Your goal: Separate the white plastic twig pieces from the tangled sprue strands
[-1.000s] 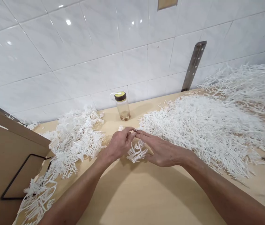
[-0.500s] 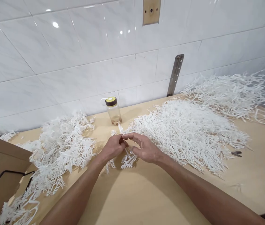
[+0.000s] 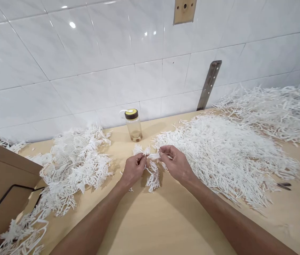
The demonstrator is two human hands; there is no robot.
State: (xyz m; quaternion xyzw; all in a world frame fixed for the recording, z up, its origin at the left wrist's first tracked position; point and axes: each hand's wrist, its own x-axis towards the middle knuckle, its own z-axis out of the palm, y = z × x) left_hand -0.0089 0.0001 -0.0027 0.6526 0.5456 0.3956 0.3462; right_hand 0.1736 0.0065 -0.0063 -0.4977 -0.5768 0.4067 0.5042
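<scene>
My left hand [image 3: 134, 169] pinches one end of a white stringy strand [image 3: 154, 156] above the middle of the table. The other end lies between the thumb and fingers of my right hand [image 3: 175, 162]. A frayed white bunch [image 3: 153, 179] hangs or lies just below the two hands; whether it joins the strand is unclear. Behind the hands, a clear jar [image 3: 134, 128] with a dark and yellow lid stands upright near the wall. To the right spreads a wide heap of short white strands [image 3: 226, 152].
Looser tangled white strands [image 3: 78, 159] cover the left side beside a cardboard box [image 3: 6, 187]. At the back right is another pile [image 3: 277, 109]. A metal bracket [image 3: 209, 85] leans at the tiled wall, and a small dark tool [image 3: 284, 186] lies right of the heap.
My hands have moved apart, with a white strand now visible between them. The whole view has shifted, so the jar and heaps appear farther right.
</scene>
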